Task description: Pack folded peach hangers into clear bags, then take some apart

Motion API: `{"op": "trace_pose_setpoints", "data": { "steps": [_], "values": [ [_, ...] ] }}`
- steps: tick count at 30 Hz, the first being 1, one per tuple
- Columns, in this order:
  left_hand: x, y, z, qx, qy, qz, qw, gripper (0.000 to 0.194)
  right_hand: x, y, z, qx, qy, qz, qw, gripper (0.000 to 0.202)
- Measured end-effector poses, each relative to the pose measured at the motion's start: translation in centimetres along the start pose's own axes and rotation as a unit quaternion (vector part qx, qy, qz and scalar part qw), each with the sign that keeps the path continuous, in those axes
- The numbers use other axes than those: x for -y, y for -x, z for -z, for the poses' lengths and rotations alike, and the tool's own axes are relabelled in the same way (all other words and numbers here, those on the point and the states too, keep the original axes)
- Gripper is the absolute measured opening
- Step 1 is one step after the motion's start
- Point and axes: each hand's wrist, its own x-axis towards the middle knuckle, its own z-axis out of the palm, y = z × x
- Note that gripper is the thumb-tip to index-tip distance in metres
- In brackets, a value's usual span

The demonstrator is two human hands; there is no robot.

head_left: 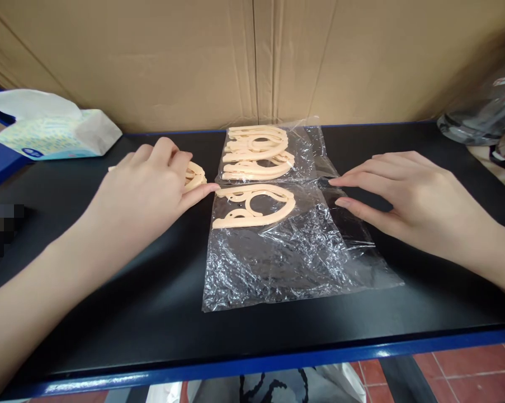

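Note:
My left hand (151, 179) is arched over cream folding hangers (197, 176) on the black tabletop, covering most of them. Its fingertips are hidden behind the hand, so a grip cannot be made out. The left thumb stretches to the edge of a clear plastic bag (273, 263). One cream folding hanger (277, 215) lies flat in the upper part of this bag. Just beyond it, more folding hangers (258, 151) are stacked in clear plastic. My right hand (407, 196) is open beside the bag's right edge, thumb and fingers apart, holding nothing.
A tissue pack (59, 131) sits at the back left. Cardboard (172, 61) stands along the back of the black table (160, 319), which has a blue front edge. A clear container (478, 112) is at the back right. Below the edge is a printed bag (331, 383).

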Motion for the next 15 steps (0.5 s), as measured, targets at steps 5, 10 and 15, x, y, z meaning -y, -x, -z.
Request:
{"op": "trace_pose_setpoints", "data": {
  "steps": [5,10,15],
  "values": [
    [-3.8,-0.3,1.2,0.006,-0.157,0.033,0.987,0.069,0.8,-0.1,0.4,-0.044,-0.033,-0.003,0.998,0.019],
    [-7.7,0.2,0.6,-0.083,-0.129,-0.226,0.962,0.055,3.5,-0.3,1.1,-0.048,-0.159,-0.007,0.986,0.009],
    [-9.2,0.4,0.1,-0.129,-0.097,-0.289,0.943,0.06,6.2,-0.4,0.5,0.016,-0.293,0.021,0.956,0.013]
  ]
}}
